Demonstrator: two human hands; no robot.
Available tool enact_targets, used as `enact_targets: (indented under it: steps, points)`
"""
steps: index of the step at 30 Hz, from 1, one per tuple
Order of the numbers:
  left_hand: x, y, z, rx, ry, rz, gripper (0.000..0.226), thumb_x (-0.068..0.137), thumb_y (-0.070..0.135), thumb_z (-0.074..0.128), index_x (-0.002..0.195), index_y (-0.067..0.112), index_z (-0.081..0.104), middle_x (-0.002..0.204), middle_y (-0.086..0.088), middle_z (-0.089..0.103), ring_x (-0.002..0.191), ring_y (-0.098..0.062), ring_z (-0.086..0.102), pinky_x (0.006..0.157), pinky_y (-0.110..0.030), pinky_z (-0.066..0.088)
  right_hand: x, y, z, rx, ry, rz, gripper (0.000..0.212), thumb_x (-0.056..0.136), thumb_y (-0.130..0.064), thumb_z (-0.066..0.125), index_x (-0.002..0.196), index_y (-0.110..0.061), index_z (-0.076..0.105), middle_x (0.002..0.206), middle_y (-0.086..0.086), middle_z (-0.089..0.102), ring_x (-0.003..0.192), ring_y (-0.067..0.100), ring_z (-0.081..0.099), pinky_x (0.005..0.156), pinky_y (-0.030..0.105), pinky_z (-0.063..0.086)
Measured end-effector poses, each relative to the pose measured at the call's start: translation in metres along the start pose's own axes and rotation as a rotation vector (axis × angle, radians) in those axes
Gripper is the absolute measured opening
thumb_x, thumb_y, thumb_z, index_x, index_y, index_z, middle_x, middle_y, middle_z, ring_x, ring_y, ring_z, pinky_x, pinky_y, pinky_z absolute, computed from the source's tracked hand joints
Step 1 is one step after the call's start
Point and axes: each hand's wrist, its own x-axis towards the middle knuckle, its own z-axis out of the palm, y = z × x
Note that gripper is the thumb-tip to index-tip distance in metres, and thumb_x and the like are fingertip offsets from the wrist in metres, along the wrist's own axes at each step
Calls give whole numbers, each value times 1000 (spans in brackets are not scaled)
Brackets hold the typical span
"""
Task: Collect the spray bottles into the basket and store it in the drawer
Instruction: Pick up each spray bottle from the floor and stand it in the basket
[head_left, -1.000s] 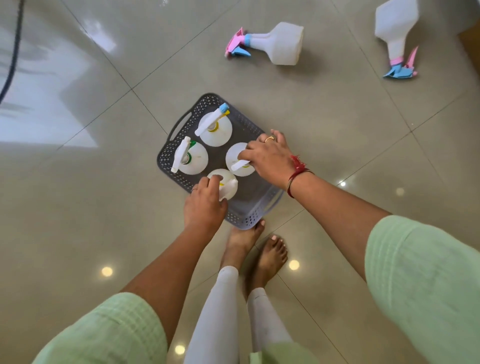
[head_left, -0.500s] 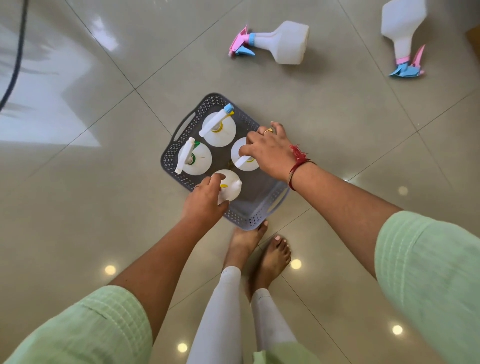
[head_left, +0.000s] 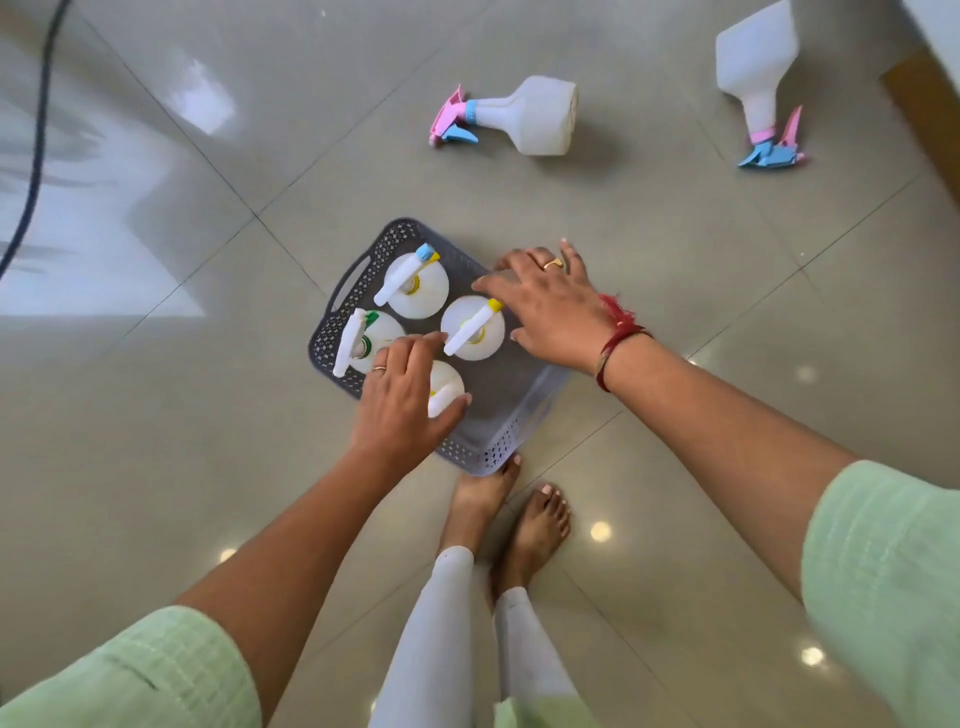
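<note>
A grey basket (head_left: 511, 415) with little holes in its sides sits on the shiny tiled floor (head_left: 156, 441), right in front of the person's bare feet (head_left: 511, 525). One toe touches the near corner of the basket.

Four white spray bottles stand up inside it. The far one has a blue and yellow tip (head_left: 415, 283). The left one has a green part on top (head_left: 363, 338). The middle one has a yellow tip (head_left: 472, 327). The near one (head_left: 447, 387) is partly hidden.

The left hand (head_left: 402, 402) reaches down from a long straight arm with a light green sleeve (head_left: 145, 675). It is curled over the near bottle, thumb on one side and fingers on the other, gripping it. A ring shows on one finger.

The right hand (head_left: 550, 306) reaches in from the right, palm down. Its fingers are spread apart and point left, over the far right rim of the basket. The fingers are just by the middle bottle's yellow tip, and it holds nothing. It has a gold ring, and a red thread (head_left: 618, 332) goes round the wrist.

Two more white bottles lie on their sides on the floor, well apart from the basket. One with a pink and blue top (head_left: 524, 117) lies straight ahead. The other (head_left: 756, 78) lies far off to the right.
</note>
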Motion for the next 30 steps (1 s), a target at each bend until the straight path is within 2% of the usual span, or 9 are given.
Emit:
enact_targets:
  steps: [4,7,10,13,16,22,25,27,30]
  points:
    - [30,52,-32,-76,52,65,52,80,31,64,125,8,52,121,-14,54,111,-34,51,96,-40,39,-11,27,-50,110,12,152,57,80,-23,64,134,-31,45,138,1,42,129,26,39,111,46,25]
    - [55,88,-55,-161,63,40,49,82,22,64,126,8,50,124,-14,52,118,-34,48,101,-40,38,-13,46,-80,187,40,261,48,86,-23,58,134,-26,48,136,5,45,127,27,43,107,41,32]
    - [90,115,-60,-294,151,-88,48,82,17,64,127,8,48,123,-14,50,117,-30,47,98,-36,37,5,70,-91,208,35,302,44,90,-23,55,133,-19,47,134,11,46,124,31,46,105,40,35]
    - [144,131,-38,-430,220,-283,49,84,17,61,130,11,44,131,-12,43,122,-28,44,101,-34,35,39,106,-83,159,24,295,48,90,-26,57,135,-16,44,131,14,47,123,33,46,104,41,36]
    - [198,128,5,-479,219,-425,50,87,22,59,132,15,39,137,-9,38,127,-28,41,106,-38,34,83,145,-65,109,45,233,57,86,-30,62,136,-15,40,132,14,44,123,34,45,106,41,35]
    - [270,87,87,-541,223,-635,48,88,28,59,131,21,38,141,-5,36,128,-25,41,100,-35,39,176,194,-21,113,122,175,92,74,-49,71,147,-19,25,147,15,31,134,35,34,111,44,31]
    - [286,73,104,-570,242,-688,48,88,28,59,131,23,37,141,-3,37,127,-24,43,100,-36,41,208,193,-3,167,57,206,106,68,-58,73,150,-22,17,152,15,25,138,36,30,113,46,29]
    - [293,66,109,-600,255,-699,47,88,27,58,131,22,38,140,-4,37,126,-24,43,100,-37,42,223,191,7,196,10,225,108,66,-57,75,149,-24,14,151,15,24,135,38,33,112,45,33]
    - [299,62,108,-637,255,-693,45,90,25,56,131,21,40,140,-4,37,126,-23,43,100,-34,41,234,191,12,288,41,274,99,66,-47,78,145,-23,23,140,14,33,122,40,46,101,41,42]
